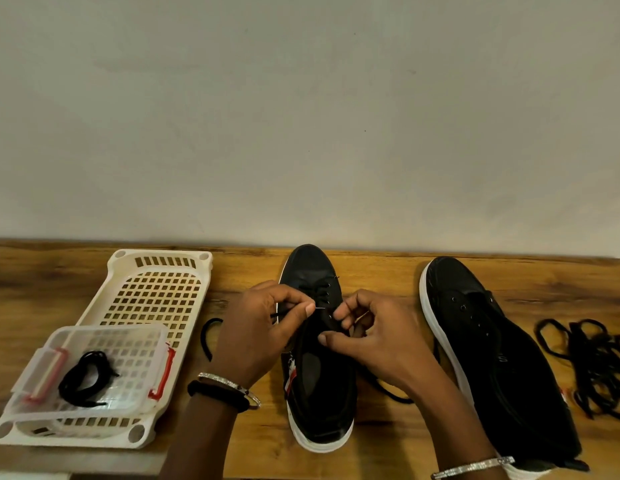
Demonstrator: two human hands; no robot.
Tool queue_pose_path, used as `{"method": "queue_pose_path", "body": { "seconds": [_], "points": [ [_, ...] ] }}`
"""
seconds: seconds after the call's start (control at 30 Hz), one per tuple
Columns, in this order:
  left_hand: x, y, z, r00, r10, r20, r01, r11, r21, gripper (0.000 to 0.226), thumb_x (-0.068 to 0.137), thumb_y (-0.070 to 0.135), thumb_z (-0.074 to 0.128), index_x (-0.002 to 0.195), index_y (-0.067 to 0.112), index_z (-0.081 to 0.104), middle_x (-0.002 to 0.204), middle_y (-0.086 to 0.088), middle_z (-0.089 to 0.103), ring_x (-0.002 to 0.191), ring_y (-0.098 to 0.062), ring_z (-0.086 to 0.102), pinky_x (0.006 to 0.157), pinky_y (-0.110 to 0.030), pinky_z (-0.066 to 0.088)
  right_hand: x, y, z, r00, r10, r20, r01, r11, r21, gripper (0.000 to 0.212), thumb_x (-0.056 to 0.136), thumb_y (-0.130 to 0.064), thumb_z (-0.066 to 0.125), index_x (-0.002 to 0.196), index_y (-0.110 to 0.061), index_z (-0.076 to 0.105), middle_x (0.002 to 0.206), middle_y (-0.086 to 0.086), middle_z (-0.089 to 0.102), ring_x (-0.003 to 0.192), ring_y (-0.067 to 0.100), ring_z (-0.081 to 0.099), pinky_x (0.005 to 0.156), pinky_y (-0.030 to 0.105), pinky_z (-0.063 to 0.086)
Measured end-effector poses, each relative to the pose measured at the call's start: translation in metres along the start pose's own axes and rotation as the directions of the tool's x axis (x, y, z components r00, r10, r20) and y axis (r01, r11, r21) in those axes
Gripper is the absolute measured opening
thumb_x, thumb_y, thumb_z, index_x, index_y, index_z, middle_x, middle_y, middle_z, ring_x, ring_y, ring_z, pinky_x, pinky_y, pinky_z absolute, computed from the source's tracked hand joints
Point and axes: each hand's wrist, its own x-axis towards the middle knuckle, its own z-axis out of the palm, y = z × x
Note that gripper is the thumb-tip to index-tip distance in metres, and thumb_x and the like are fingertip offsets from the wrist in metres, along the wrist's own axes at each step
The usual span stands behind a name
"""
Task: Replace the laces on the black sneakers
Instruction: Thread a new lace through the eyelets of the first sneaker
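Both the left hand and the right hand were bare, with short, plain nails, and the forearms were uncovered. The left wrist wore a thin silver bangle with a glinting studded surface and, just behind it, a thicker black band. The right wrist wore a matching bangle.

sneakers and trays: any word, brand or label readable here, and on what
"S": a faint pale mark on the unlaced sneaker, on its side, barely legible.
Red and white tag on the sneaker being laced: too blurred to read.
White basket and clear box: none visible.
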Motion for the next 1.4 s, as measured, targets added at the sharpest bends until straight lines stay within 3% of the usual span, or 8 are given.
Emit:
{"method": "queue_pose_path", "body": {
  "seconds": [0.17, 0.33, 0.5, 0.63, 0.73, 0.93, 1.23, 1.4],
  "points": [
    [0.002, 0.005, -0.001, 0.997, 0.052, 0.058, -0.057, 0.994, 0.089, 0.030, 0.080, 0.056, 0.057, 0.088, 0.033, 0.075, 0.081, 0.017, 0.065, 0.077, -0.003, 0.062, 0.063, -0.030, 0.056, 0.001, 0.003, -0.002, 0.998, -0.031, -0.059, 0.031, 1.000, 0.000, 0.015, 0.073, -0.022, 0.086, 0.083, -0.024, 0.076, 0.072, -0.004, 0.072, 0.061, 0.005, 0.064, 0.058, 0.019, 0.052],
    [0.002, 0.009, 0.000, 0.996, 0.047, 0.082, -0.061, 0.981, 0.183, 0.009, 0.080, 0.040, 0.070, 0.083, 0.032, 0.074, 0.079, 0.016, 0.062, 0.073, -0.001, 0.058, 0.057, -0.025, 0.050, 0.001, 0.007, -0.001, 0.996, -0.050, -0.075, 0.049, 0.999, -0.007, 0.007, 0.079, -0.021, 0.080, 0.082, -0.028, 0.079, 0.071, -0.009, 0.072, 0.063, 0.007, 0.067, 0.060, 0.027, 0.056],
    [0.000, 0.017, 0.016, 0.994, 0.007, 0.109, -0.035, 0.964, 0.263, 0.003, 0.083, 0.035, 0.073, 0.082, 0.031, 0.072, 0.081, 0.015, 0.058, 0.072, -0.001, 0.054, 0.055, -0.017, 0.039, 0.000, 0.007, -0.003, 0.998, -0.038, -0.057, 0.042, 0.997, 0.066, 0.008, 0.082, -0.018, 0.078, 0.080, -0.026, 0.080, 0.071, -0.004, 0.073, 0.064, 0.011, 0.067, 0.062, 0.038, 0.058],
    [-0.001, 0.019, 0.023, 0.996, -0.053, 0.069, 0.033, 0.964, 0.263, 0.003, 0.083, 0.033, 0.074, 0.081, 0.032, 0.072, 0.080, 0.016, 0.056, 0.071, 0.002, 0.050, 0.055, -0.011, 0.027, -0.001, 0.007, -0.005, 0.999, 0.004, -0.038, 0.001, 0.991, 0.133, 0.008, 0.083, -0.018, 0.078, 0.082, -0.026, 0.081, 0.075, -0.003, 0.075, 0.070, 0.012, 0.070, 0.065, 0.032, 0.059],
    [-0.001, 0.017, 0.023, 0.996, -0.054, 0.073, 0.033, 0.965, 0.262, 0.005, 0.081, 0.030, 0.076, 0.079, 0.030, 0.072, 0.077, 0.016, 0.053, 0.068, 0.002, 0.049, 0.054, -0.012, 0.028, -0.002, 0.007, -0.005, 1.000, 0.022, -0.018, -0.018, 0.986, 0.168, 0.008, 0.084, -0.018, 0.078, 0.086, -0.025, 0.082, 0.076, -0.005, 0.076, 0.067, 0.006, 0.068, 0.061, 0.023, 0.051],
    [-0.001, 0.015, 0.026, 0.995, -0.071, 0.070, 0.050, 0.962, 0.268, 0.006, 0.081, 0.028, 0.076, 0.078, 0.029, 0.071, 0.079, 0.016, 0.053, 0.068, 0.004, 0.048, 0.055, -0.010, 0.028, -0.002, 0.008, -0.005, 0.999, 0.033, -0.023, -0.028, 0.983, 0.181, 0.012, 0.085, -0.020, 0.077, 0.090, -0.029, 0.082, 0.074, -0.009, 0.076, 0.063, 0.000, 0.065, 0.058, 0.016, 0.047],
    [-0.001, 0.009, 0.025, 0.996, -0.075, 0.052, 0.067, 0.988, 0.139, 0.007, 0.079, 0.021, 0.078, 0.077, 0.025, 0.074, 0.076, 0.015, 0.056, 0.075, -0.002, 0.055, 0.061, -0.007, 0.039, -0.001, 0.010, -0.006, 0.999, 0.051, -0.003, -0.049, 0.968, 0.246, 0.014, 0.086, -0.014, 0.076, 0.090, -0.026, 0.082, 0.081, -0.005, 0.077, 0.071, 0.005, 0.069, 0.062, 0.020, 0.051],
    [0.000, 0.004, 0.023, 0.998, -0.061, 0.034, 0.060, 0.998, 0.035, 0.009, 0.078, 0.018, 0.081, 0.078, 0.025, 0.075, 0.076, 0.012, 0.062, 0.077, -0.008, 0.059, 0.060, -0.022, 0.050, 0.000, 0.012, -0.008, 0.997, 0.080, 0.009, -0.078, 0.939, 0.334, 0.008, 0.084, -0.009, 0.078, 0.088, -0.016, 0.079, 0.078, 0.003, 0.075, 0.069, 0.012, 0.070, 0.061, 0.025, 0.053]
  ]
}}
